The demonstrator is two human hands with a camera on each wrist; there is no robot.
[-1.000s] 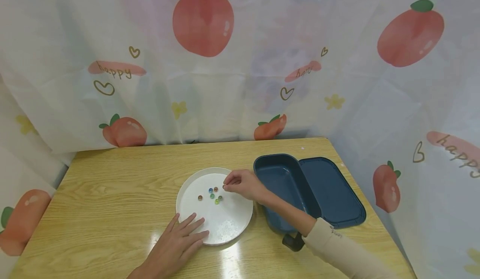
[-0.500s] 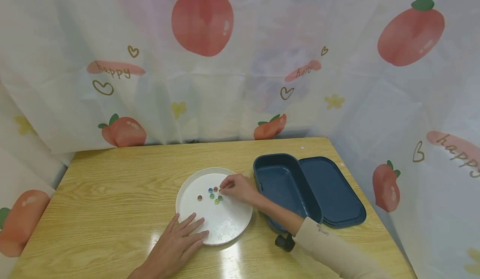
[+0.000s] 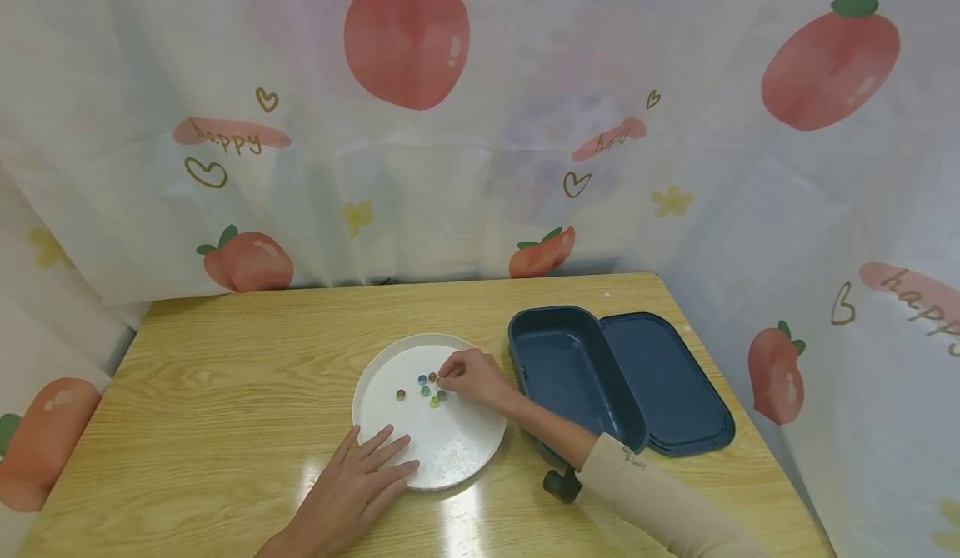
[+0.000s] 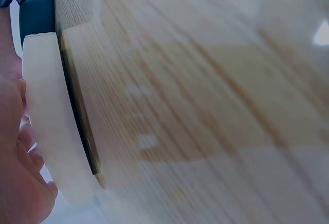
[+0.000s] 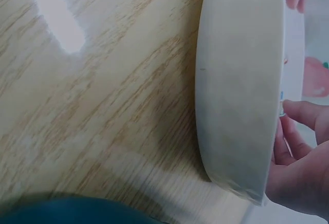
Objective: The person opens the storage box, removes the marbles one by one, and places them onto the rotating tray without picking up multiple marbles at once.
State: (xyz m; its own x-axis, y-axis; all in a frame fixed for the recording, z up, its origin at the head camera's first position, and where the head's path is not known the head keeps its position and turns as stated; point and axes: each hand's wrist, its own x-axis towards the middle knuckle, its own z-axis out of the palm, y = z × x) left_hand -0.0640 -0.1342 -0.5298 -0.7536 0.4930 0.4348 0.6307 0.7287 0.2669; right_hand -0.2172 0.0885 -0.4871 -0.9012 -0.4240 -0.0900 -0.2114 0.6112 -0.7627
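Several small glass marbles lie in a round white tray (image 3: 420, 458), among them a blue marble (image 3: 422, 380), a yellow-green marble (image 3: 434, 402) and a brown marble (image 3: 401, 395) a little apart. My right hand (image 3: 472, 377) reaches over the tray from the right and pinches a small marble between thumb and fingertips, close beside the group. Its colour is mostly hidden by the fingers. On the near left rim of the tray rests my left hand (image 3: 363, 483), fingers spread and fairly straight. From the right wrist, the tray wall (image 5: 236, 90) hides most of the marbles.
Right of the tray stands a deep dark-blue box (image 3: 562, 358), under my right forearm. Its flat dark-blue lid (image 3: 667, 383) lies beyond it by the table's right edge. A fruit-patterned curtain (image 3: 465, 208) hangs behind the wooden table (image 3: 247, 375).
My right hand has shifted slightly left and down, carrying the pinched marble closer to the others. The left hand stays in place on the tray rim.
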